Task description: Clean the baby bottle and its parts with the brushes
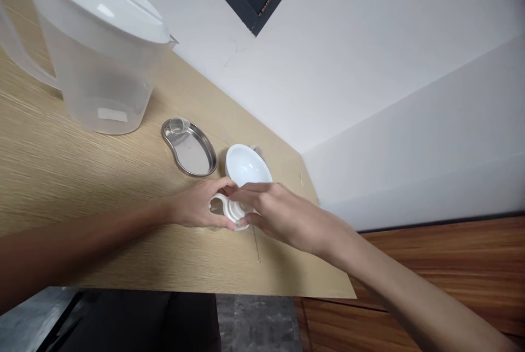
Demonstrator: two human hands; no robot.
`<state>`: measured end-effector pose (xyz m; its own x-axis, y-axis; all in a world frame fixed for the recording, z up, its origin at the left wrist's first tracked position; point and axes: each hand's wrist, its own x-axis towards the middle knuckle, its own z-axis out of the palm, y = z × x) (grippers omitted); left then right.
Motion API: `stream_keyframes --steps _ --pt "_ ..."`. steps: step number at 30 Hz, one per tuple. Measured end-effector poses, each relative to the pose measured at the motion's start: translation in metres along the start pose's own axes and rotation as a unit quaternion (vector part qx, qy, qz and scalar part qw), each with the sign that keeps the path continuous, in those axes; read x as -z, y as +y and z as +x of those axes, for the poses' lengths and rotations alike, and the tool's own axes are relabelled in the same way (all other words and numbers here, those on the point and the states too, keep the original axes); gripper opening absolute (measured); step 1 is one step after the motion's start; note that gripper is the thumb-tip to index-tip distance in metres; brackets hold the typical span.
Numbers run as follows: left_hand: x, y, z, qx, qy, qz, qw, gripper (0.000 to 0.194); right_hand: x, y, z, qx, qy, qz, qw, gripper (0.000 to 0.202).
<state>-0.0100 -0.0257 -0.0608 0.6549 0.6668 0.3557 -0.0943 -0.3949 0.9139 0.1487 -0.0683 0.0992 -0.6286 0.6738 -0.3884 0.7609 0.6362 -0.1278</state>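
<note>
Both hands meet over a small white plastic piece (235, 210) with a round ringed part and a loop-like opening on its left. My left hand (203, 203) curls round its left side, thumb and fingers gripping the edges. From the right, my right hand (266, 207) pinches the same piece, its fingertips close to those of the left. Something clear and round shows faintly below the piece; its shape is unclear. Just behind the hands sits a white bowl (247, 164). A thin metal rod (256, 245) with a small looped end lies beneath the right hand.
A kidney-shaped steel tray (212, 162) holds a small clear round dish (177, 125). At the back left stands a large translucent pitcher (102, 78) with a white lid. A wooden table (184, 264) bears these things, with a white wall (328, 68) behind it.
</note>
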Motion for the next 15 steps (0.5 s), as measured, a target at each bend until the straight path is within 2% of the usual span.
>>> stream_keyframes --steps 4,8,12,15 --pt "-0.001 0.000 -0.002 0.008 0.002 0.015 1.000 0.066 -0.003 -0.002 0.006 -0.054 -0.006 -0.003 0.999 0.016" --pt "-0.001 0.001 -0.004 -0.009 -0.003 0.044 0.999 0.063 -0.003 -0.007 0.016 -0.169 -0.016 -0.009 0.985 0.012" --pt "0.001 0.003 -0.004 -0.007 -0.010 0.061 0.998 0.062 0.005 -0.017 0.033 -0.277 -0.042 0.004 0.960 0.025" --pt "0.002 0.005 -0.004 0.009 -0.012 0.067 0.998 0.063 0.013 -0.023 0.044 -0.324 -0.094 0.006 0.941 0.034"
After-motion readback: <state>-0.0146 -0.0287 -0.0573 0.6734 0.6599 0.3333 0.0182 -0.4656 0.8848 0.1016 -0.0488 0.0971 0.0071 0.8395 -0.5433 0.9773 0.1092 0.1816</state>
